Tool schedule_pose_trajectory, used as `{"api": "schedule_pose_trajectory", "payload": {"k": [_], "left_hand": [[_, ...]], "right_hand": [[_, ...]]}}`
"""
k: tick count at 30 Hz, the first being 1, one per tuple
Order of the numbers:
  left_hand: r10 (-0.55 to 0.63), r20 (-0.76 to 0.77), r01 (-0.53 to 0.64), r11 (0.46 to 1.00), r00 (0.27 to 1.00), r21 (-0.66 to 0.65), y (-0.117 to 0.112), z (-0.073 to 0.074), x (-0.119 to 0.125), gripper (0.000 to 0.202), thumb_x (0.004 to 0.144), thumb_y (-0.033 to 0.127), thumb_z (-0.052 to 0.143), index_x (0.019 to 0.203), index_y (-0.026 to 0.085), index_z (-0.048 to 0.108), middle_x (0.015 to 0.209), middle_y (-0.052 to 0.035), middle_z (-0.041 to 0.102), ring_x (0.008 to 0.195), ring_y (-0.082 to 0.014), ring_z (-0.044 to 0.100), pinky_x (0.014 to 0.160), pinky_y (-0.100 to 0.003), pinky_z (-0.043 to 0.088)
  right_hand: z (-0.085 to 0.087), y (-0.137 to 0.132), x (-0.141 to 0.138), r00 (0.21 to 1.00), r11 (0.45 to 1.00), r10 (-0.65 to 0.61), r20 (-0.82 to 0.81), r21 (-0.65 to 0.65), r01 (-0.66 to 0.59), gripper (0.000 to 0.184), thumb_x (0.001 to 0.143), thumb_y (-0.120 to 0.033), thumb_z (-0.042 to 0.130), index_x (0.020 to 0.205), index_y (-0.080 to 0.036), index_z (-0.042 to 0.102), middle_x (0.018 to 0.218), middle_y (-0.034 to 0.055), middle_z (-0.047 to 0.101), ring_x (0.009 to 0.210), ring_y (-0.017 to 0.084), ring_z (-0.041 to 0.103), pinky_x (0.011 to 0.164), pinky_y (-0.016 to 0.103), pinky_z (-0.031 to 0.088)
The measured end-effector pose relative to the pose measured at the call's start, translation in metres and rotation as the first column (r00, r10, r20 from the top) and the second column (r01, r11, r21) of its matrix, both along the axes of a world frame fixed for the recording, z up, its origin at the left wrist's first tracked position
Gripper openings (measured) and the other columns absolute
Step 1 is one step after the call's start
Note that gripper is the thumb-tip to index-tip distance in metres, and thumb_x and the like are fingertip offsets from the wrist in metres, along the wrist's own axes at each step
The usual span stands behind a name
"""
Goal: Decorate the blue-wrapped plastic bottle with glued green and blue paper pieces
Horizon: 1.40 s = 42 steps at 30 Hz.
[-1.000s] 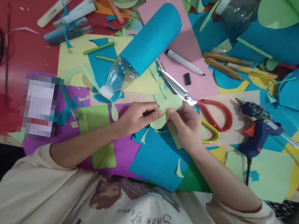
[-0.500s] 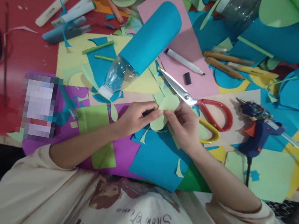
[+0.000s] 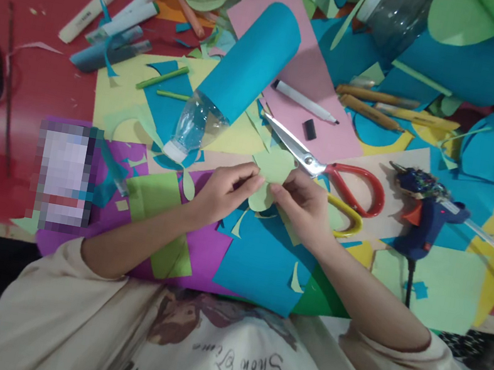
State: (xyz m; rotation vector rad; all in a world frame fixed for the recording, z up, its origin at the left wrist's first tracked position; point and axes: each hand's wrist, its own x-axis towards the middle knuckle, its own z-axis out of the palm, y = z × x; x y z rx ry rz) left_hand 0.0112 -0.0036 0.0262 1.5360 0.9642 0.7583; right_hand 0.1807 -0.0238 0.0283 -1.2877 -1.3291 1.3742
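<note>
A pale green paper cutout (image 3: 273, 167) with rounded lobes is pinched from both sides. My left hand (image 3: 229, 191) grips its left edge between thumb and fingers. On the opposite edge, my right hand (image 3: 305, 208) does the same. Scissors (image 3: 311, 161) with one red and one yellow handle lie just beyond and beside my right hand, blades pointing up and left. Beyond my left hand a clear plastic bottle (image 3: 197, 125) lies tilted, its body wrapped in blue paper (image 3: 252, 61). Its white cap points toward me.
A blue glue gun (image 3: 426, 223) with a clear stick lies at the right. An uncapped marker (image 3: 307, 102) and its black cap (image 3: 309, 129) rest on pink paper. Several markers (image 3: 122, 23) lie at upper left, above a blurred phone (image 3: 64, 175). Coloured paper and scraps cover much of the table.
The green cutout looks flatter and more spread out between my fingers, its upper lobes now showing more fully. My hands have shifted only slightly; the surrounding things stay put.
</note>
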Motion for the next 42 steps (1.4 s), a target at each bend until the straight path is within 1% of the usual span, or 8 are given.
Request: {"api": "schedule_pose_trajectory", "payload": {"k": [11, 18, 23, 27, 30, 33, 36, 42], "left_hand": [[0.039, -0.04, -0.035, 0.995, 0.998, 0.099, 0.0, 0.0, 0.003, 0.047, 0.094, 0.049, 0.048, 0.061, 0.02, 0.031, 0.054, 0.0067, 0.025, 0.047, -0.0071, 0.026, 0.045, -0.022, 0.024], [0.038, 0.016, -0.039, 0.997, 0.999, 0.062, -0.001, 0.002, 0.003, 0.05, 0.094, 0.052, 0.047, 0.06, 0.02, 0.028, 0.053, 0.0064, 0.023, 0.047, -0.0078, 0.027, 0.047, -0.023, 0.027], [0.073, 0.043, -0.076, 0.996, 0.996, 0.049, -0.001, -0.003, 0.002, 0.036, 0.096, 0.046, 0.046, 0.072, 0.02, 0.044, 0.061, 0.0044, 0.042, 0.054, -0.0084, 0.043, 0.051, -0.021, 0.037], [0.189, 0.128, -0.22, 0.927, 0.974, 0.302, -0.002, -0.007, 0.001, 0.022, 0.092, 0.038, 0.057, 0.084, 0.022, 0.043, 0.066, 0.0062, 0.044, 0.053, -0.0064, 0.042, 0.049, -0.018, 0.037], [0.11, 0.022, -0.107, 0.881, 0.994, 0.462, -0.003, -0.004, 0.001, 0.02, 0.093, 0.033, 0.055, 0.08, 0.021, 0.046, 0.067, 0.0049, 0.048, 0.057, -0.0069, 0.046, 0.054, -0.019, 0.04], [0.04, -0.052, -0.015, 0.912, 0.998, 0.411, -0.003, -0.001, 0.0, 0.022, 0.094, 0.035, 0.054, 0.079, 0.019, 0.054, 0.072, 0.0008, 0.057, 0.066, -0.0096, 0.055, 0.061, -0.022, 0.046], [0.043, -0.022, -0.035, 0.954, 0.999, 0.299, -0.003, 0.0, 0.0, 0.024, 0.093, 0.037, 0.054, 0.078, 0.018, 0.057, 0.074, -0.0006, 0.062, 0.07, -0.0109, 0.059, 0.065, -0.022, 0.048], [0.075, 0.089, -0.086, 0.988, 0.993, 0.13, -0.001, -0.001, -0.001, 0.034, 0.078, 0.049, 0.071, 0.076, 0.018, 0.057, 0.071, 0.0008, 0.062, 0.066, -0.0112, 0.06, 0.062, -0.022, 0.05]], "right_hand": [[0.003, 0.0, 0.0, 0.998, 0.997, 0.0, -0.063, -0.073, -0.005, 0.035, 0.079, -0.044, 0.067, 0.064, -0.02, 0.047, 0.054, -0.0051, 0.046, 0.049, 0.007, 0.043, 0.045, 0.022, 0.033], [0.005, 0.001, 0.0, 0.998, 0.997, -0.004, -0.069, -0.077, -0.001, 0.035, 0.082, -0.045, 0.063, 0.063, -0.019, 0.05, 0.053, -0.0039, 0.048, 0.048, 0.007, 0.042, 0.044, 0.022, 0.032], [0.001, 0.001, -0.002, 0.994, 0.994, -0.106, -0.011, 0.033, 0.106, 0.04, 0.083, -0.053, 0.06, 0.064, -0.02, 0.048, 0.054, -0.0043, 0.044, 0.05, 0.008, 0.039, 0.046, 0.023, 0.032], [-0.002, 0.0, -0.003, 0.986, 0.983, -0.162, 0.025, 0.089, 0.159, 0.044, 0.08, -0.058, 0.062, 0.065, -0.02, 0.045, 0.056, -0.0053, 0.036, 0.05, 0.007, 0.035, 0.044, 0.022, 0.029], [-0.004, -0.002, -0.004, 0.989, 0.985, -0.143, 0.034, 0.101, 0.139, 0.042, 0.081, -0.055, 0.063, 0.066, -0.02, 0.044, 0.056, -0.0062, 0.035, 0.049, 0.006, 0.033, 0.043, 0.021, 0.029], [-0.006, -0.004, -0.004, 0.995, 0.987, -0.097, 0.022, 0.134, 0.093, 0.035, 0.081, -0.049, 0.064, 0.07, -0.021, 0.047, 0.061, -0.0044, 0.045, 0.053, 0.007, 0.042, 0.047, 0.022, 0.037], [-0.007, -0.005, -0.003, 1.0, 0.986, -0.004, 0.015, 0.168, 0.002, 0.026, 0.082, -0.045, 0.064, 0.082, -0.022, 0.053, 0.081, 0.0013, 0.06, 0.072, 0.012, 0.057, 0.063, 0.027, 0.05], [-0.009, -0.007, 0.001, 0.995, 0.971, 0.092, 0.042, 0.216, -0.099, 0.028, 0.081, -0.04, 0.067, 0.099, -0.022, 0.054, 0.094, 0.0035, 0.06, 0.081, 0.015, 0.06, 0.073, 0.03, 0.052]]}}
